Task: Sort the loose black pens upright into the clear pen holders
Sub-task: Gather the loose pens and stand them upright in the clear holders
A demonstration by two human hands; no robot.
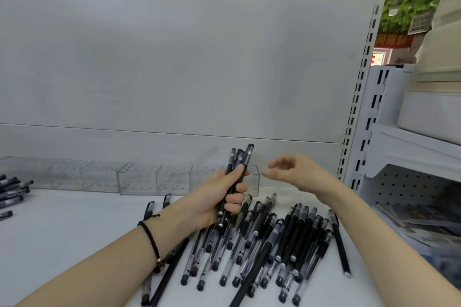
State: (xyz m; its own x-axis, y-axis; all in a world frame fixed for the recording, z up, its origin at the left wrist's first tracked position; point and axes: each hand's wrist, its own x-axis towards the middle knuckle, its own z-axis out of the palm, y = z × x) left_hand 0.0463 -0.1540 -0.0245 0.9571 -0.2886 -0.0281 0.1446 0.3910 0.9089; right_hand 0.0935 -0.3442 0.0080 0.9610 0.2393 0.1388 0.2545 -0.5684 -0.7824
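My left hand (215, 200) grips a bundle of black pens (237, 169), held nearly upright with their caps pointing up, just in front of the clear pen holders (149, 178). The holders form a row of transparent perforated boxes along the back of the shelf, and they look empty. My right hand (294, 173) hovers to the right of the bundle with fingers apart, holding nothing. A pile of loose black pens (269, 239) lies fanned out on the white shelf (74, 227) below both hands.
More black pens (12, 192) lie at the left edge. A grey back panel (174, 70) rises behind the holders. A slotted white upright (359, 97) bounds the shelf on the right, with another shelving unit (411, 157) and papers (419, 224) beyond.
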